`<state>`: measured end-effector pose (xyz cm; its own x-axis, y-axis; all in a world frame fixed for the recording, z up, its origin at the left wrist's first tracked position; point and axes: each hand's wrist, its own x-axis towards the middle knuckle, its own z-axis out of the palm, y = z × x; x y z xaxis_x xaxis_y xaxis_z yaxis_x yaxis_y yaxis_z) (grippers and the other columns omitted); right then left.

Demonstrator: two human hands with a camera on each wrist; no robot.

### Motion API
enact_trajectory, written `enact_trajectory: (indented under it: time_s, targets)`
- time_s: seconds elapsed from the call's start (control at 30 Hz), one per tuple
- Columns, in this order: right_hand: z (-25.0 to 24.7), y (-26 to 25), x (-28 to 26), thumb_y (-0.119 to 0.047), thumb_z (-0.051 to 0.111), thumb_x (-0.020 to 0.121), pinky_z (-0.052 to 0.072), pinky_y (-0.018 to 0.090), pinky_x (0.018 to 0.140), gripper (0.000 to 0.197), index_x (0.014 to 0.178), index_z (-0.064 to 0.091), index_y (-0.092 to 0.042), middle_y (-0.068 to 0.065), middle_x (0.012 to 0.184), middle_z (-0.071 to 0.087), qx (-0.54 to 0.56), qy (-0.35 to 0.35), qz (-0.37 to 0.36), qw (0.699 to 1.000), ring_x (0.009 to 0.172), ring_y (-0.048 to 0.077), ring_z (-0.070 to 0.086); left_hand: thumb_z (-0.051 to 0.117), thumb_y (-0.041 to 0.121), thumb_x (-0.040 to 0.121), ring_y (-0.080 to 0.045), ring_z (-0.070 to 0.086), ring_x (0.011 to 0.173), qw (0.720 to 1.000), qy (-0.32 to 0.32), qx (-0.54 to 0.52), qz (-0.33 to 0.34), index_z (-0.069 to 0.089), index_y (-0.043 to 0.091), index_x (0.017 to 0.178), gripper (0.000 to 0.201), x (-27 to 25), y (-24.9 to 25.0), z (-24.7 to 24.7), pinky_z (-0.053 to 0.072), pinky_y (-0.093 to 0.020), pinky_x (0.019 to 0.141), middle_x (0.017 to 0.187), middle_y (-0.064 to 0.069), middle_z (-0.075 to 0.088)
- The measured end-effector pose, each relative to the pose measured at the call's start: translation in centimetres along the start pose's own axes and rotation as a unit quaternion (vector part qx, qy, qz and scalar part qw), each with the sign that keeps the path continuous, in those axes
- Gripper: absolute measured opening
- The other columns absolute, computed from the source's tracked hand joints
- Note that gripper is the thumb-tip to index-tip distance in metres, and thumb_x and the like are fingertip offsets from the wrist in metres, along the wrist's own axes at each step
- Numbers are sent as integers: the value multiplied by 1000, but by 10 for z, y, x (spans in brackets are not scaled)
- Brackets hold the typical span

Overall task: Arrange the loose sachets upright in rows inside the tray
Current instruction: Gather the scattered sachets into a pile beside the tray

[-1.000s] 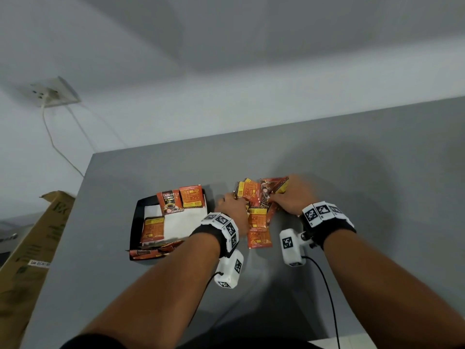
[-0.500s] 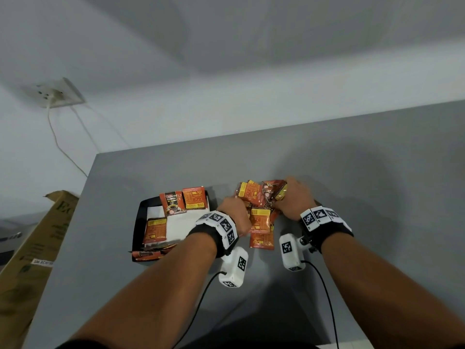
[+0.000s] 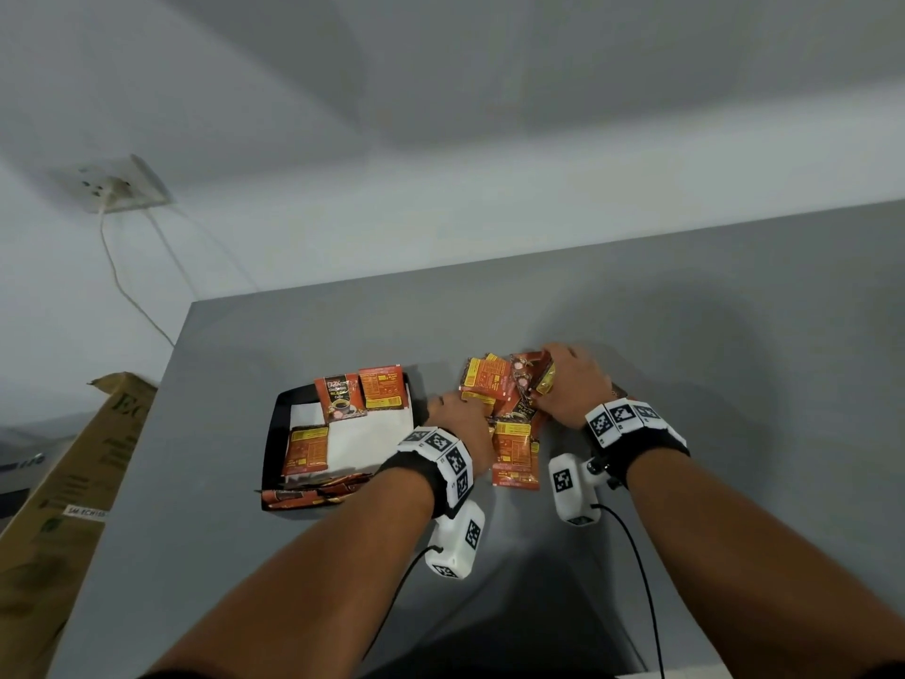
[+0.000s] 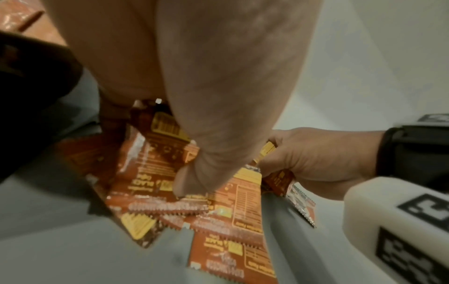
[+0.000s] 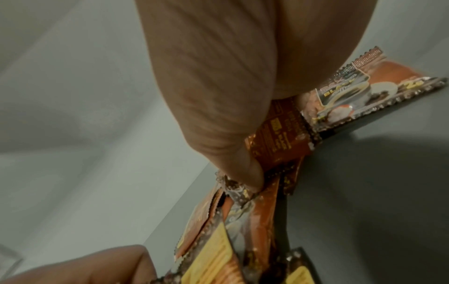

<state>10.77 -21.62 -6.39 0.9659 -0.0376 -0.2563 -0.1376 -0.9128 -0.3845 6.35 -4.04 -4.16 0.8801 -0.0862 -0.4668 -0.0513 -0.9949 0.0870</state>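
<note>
At the far left of the head view a brown cardboard box (image 3: 63,487) leans beside the grey bench (image 3: 734,335), and on the wall above it there is a white socket (image 3: 120,188) with a thin cable (image 3: 122,286) hanging down.

On the left part of the bench stands the black tray (image 3: 272,433), lined with white paper (image 3: 365,436). Two sachets (image 3: 362,392) lean against its far wall, side by side. One more sachet (image 3: 306,449) lies on the paper near the left wall, and a few sachets (image 3: 313,494) lie along the near wall.

Just to the right of the tray is the left hand (image 3: 463,423), with a marker band on the wrist. It rests on the left edge of the loose pile (image 3: 504,409) of red and orange sachets, which lies on the bench between the two hands. In the left wrist view its thumb (image 4: 192,180) presses down on the sachets and the fingers curl onto the pile on the other side, so it is gripping sachets of the pile.

At the right side of the pile is the right hand (image 3: 570,389). Its fingers are curled around a bunch of sachets standing on their edges. In the right wrist view the thumb (image 5: 245,173) pinches the tops of these sachets together, and one sachet (image 5: 379,92) with a coffee cup picture lies flat on the bench behind the hand.

One sachet (image 3: 514,458) of the pile lies flat at the near end, between the two wrists.
</note>
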Motion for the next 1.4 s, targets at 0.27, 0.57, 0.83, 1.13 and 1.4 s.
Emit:
enact_trajectory:
  time_s: [0.27,0.57,0.83,1.13,1.4]
  targets:
    - [-9,18,-3,-38,75,77,53,41,87,40,106,61,-15,2,100,63,45,-33,8,998,100,30,63,69,25,84,-25,63,96,996,10,-82,30,49,16,119,42,-9,-4,-18,57,-35,78,109,-4,56]
    - [-53,-1,-41,-17,58,88,51,35,63,15,102,55,-13,8,91,65,266,66,23,962,81,24,64,67,27,81,-19,65,86,961,49,-264,72,64,15,101,23,-43,-46,-80,52,-31,69,95,0,68]
    - [-42,-122,-91,-15,62,92,50,20,66,18,107,56,-24,-6,95,68,253,-5,-179,951,83,9,65,81,15,73,-13,69,79,934,154,-320,36,70,24,94,25,-82,-160,-113,57,-35,76,88,5,73]
    - [32,-199,-98,-9,51,94,52,41,90,33,124,54,-21,7,120,63,-22,-79,-294,952,107,25,59,71,20,83,-15,56,87,967,145,-177,109,61,23,108,28,-102,-203,-45,32,-20,68,95,8,54]
    - [52,-198,-109,-54,40,99,38,43,103,43,122,56,-22,-2,119,61,-119,-122,-310,935,112,19,52,58,57,83,-17,58,106,981,58,-92,159,47,24,132,60,-95,-219,-13,46,-28,86,120,6,57]
